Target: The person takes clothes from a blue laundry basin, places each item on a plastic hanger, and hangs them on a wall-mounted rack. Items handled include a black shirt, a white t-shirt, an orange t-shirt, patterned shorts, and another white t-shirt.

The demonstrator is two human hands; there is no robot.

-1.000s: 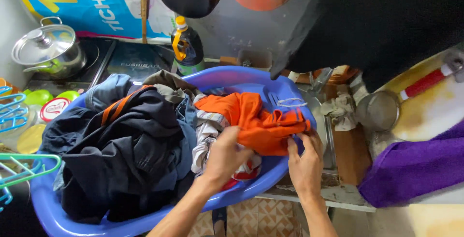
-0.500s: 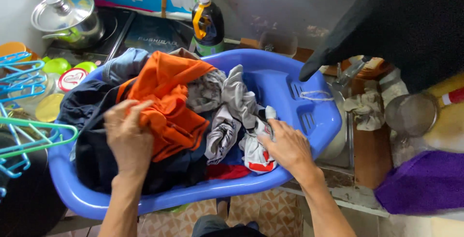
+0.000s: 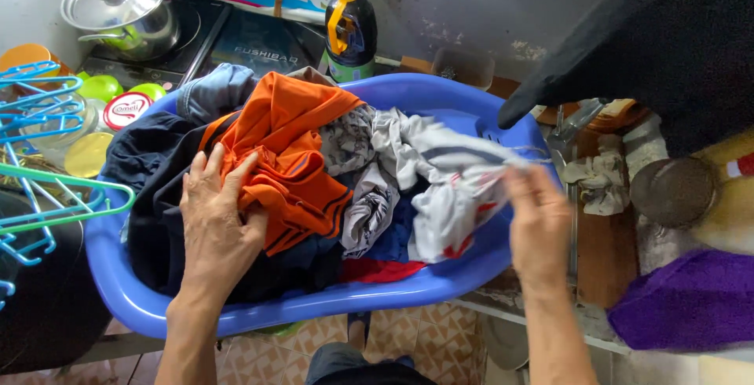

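A blue plastic tub [image 3: 440,287] full of mixed laundry fills the middle of the view. The right hand [image 3: 538,224] pinches the edge of a white shirt with red and grey markings [image 3: 452,185], fingers closed on the cloth and lifting it toward the tub's right rim. The left hand [image 3: 216,224] lies flat, fingers spread, on an orange shirt [image 3: 290,153] heaped on dark clothes [image 3: 157,196] at the tub's left side; it presses the cloth but does not grasp it. Between the two shirts lies a grey patterned garment [image 3: 357,145]. Behind the tub stand a dark bottle with a yellow cap [image 3: 349,27] and a steel pot with a lid [image 3: 122,8]. Blue and green hangers [image 3: 39,149] sit at the left edge. A purple cloth [image 3: 683,302] lies at the lower right.
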